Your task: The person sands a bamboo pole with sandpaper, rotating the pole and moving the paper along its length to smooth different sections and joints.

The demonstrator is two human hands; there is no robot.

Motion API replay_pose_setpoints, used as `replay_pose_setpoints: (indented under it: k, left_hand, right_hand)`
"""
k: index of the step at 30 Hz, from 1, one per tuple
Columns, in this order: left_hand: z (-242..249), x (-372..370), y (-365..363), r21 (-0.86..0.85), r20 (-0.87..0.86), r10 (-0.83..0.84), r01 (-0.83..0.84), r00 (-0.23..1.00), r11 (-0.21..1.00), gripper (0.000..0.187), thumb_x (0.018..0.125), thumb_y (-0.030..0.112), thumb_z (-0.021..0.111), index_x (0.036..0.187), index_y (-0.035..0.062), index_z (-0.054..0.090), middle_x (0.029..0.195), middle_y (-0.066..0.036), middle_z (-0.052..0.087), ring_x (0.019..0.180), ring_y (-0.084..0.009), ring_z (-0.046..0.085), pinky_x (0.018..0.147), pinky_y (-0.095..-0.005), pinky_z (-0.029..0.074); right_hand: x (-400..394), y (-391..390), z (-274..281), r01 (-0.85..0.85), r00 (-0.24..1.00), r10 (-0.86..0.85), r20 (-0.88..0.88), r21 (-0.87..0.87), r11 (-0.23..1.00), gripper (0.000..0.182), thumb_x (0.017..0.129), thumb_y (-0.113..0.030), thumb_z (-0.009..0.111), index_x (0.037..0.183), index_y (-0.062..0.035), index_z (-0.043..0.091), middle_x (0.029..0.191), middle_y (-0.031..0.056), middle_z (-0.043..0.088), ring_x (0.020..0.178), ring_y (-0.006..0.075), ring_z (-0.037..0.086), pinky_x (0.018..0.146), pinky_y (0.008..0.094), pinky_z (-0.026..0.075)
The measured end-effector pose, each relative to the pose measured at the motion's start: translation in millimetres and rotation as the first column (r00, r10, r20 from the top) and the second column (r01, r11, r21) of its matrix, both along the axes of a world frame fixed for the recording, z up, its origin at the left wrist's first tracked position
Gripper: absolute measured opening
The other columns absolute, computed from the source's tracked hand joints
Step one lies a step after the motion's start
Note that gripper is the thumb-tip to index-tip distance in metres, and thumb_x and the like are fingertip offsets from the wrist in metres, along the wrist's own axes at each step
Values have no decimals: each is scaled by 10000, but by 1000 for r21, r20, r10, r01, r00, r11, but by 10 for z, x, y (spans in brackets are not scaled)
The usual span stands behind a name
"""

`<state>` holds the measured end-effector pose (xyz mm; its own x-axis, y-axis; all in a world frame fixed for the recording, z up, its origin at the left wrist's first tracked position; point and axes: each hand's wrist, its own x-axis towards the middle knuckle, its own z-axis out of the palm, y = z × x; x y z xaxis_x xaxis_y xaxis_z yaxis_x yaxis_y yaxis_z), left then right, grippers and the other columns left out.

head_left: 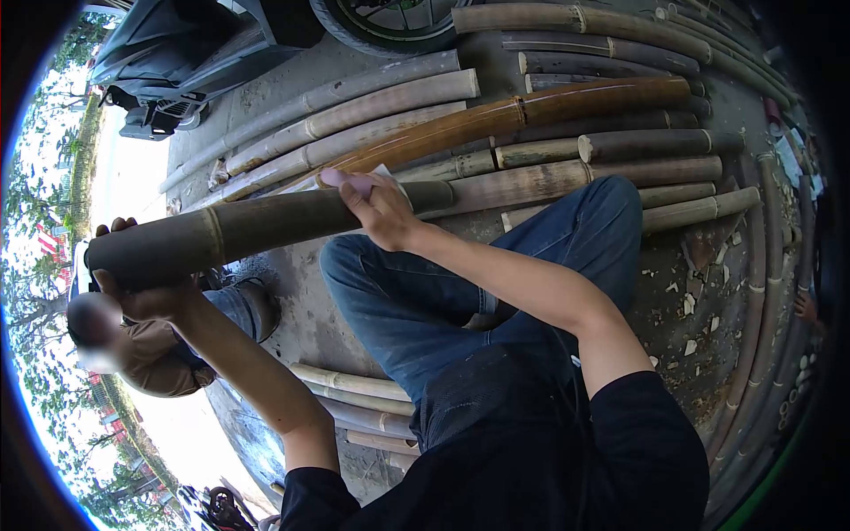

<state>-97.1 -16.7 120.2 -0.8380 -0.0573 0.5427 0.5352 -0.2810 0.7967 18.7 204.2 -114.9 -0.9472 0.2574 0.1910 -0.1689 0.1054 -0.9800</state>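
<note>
A dark bamboo pole (279,223) slants across my lap, its thick end raised at the left and a pale joint ring near that end. My left hand (150,296) is wrapped round the thick end from below, with fingertips showing over the top. My right hand (385,217) is closed on a pink pad (343,180) with a white sheet at its edges, held against the pole's upper side. What the pad is made of, I cannot tell. Right behind it lies a glossy brown bamboo pole (443,126).
Several unfinished bamboo poles (531,181) lie on the ground ahead, more (354,385) beside my hip. A motorbike (190,57) stands at upper left. Another person (168,354) crouches beyond my left hand. Pale chips (689,303) litter the floor at right.
</note>
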Motion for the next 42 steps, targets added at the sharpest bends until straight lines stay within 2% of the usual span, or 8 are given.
replay_pose_setpoints:
  k: [4, 9, 12, 18, 24, 30, 36, 42]
  left_hand:
    - [67, 75, 115, -19, 6, 40, -40, 999, 999, 618, 960, 475, 545, 1303, -37, 580, 1168, -200, 684, 1104, -307, 665, 999, -461, 525]
    - [63, 55, -77, 63, 84, -2, -3, 996, 998, 565, 966, 457, 559, 1306, 7, 583, 1162, -191, 678, 1102, -289, 656, 978, -453, 535]
    - [0, 80, -131, 59, 74, 54, -58, 996, 997, 564, 965, 461, 559, 1288, 0, 601, 1158, -184, 685, 1093, -293, 663, 982, -452, 533]
    - [-209, -16, -486, 0, 43, 210, -210, 977, 978, 584, 943, 483, 581, 1291, 14, 599, 1118, -171, 688, 1072, -298, 676, 955, -488, 545]
    - [-272, 83, -557, 19, 85, 251, -254, 964, 967, 569, 934, 507, 573, 1295, 67, 592, 1134, -157, 674, 1072, -329, 667, 904, -711, 524]
    - [-337, 59, -603, 8, 93, 298, -300, 950, 954, 563, 940, 504, 563, 1285, 60, 582, 1137, -166, 661, 1067, -377, 657, 935, -714, 521]
    - [-321, 60, -633, -3, 69, 286, -287, 956, 958, 549, 954, 494, 553, 1267, 47, 605, 1113, -160, 674, 1045, -323, 677, 925, -651, 554]
    - [-332, 22, -658, 26, 60, 266, -268, 962, 963, 563, 963, 494, 543, 1278, 32, 605, 1131, -171, 681, 1059, -316, 678, 917, -599, 560]
  right_hand:
    - [-130, -599, 1542, -98, 913, 135, -385, 115, 989, 728, 1061, -580, 358, 1547, -41, 414, 1574, 215, 404, 1460, 406, 375, 1242, 536, 217]
    - [-311, -806, 2076, -196, 854, 247, -458, 157, 968, 720, 1059, -543, 413, 1584, -51, 367, 1586, 199, 409, 1454, 380, 399, 1243, 500, 242]
    - [-287, -725, 1630, -165, 833, 241, -498, 192, 968, 770, 1057, -635, 331, 1588, -79, 364, 1555, 211, 439, 1400, 414, 452, 1199, 538, 308]
    - [-3, 6, -195, -168, 985, 173, -8, 192, 967, 658, 1089, -596, 292, 1510, -138, 505, 1351, 196, 614, 1336, 394, 502, 1160, 470, 351]
    - [215, 794, -1521, -173, 975, 133, 178, 233, 957, 647, 1108, -563, 258, 1550, -142, 474, 1449, 163, 590, 1372, 400, 485, 1176, 462, 352]
    - [32, 728, -1590, -47, 921, -25, 388, 177, 983, 604, 1118, -482, 276, 1455, -81, 577, 1441, 183, 608, 1359, 385, 524, 1159, 445, 387]
    - [170, 276, -867, -66, 991, 79, -104, 129, 989, 524, 1122, -456, 298, 1484, -194, 570, 1406, 156, 634, 1324, 385, 537, 1170, 441, 348]
    - [158, 737, -1733, -91, 993, 97, 66, -94, 991, 506, 1121, -448, 322, 1513, -210, 537, 1506, 136, 558, 1450, 356, 424, 1223, 492, 265]
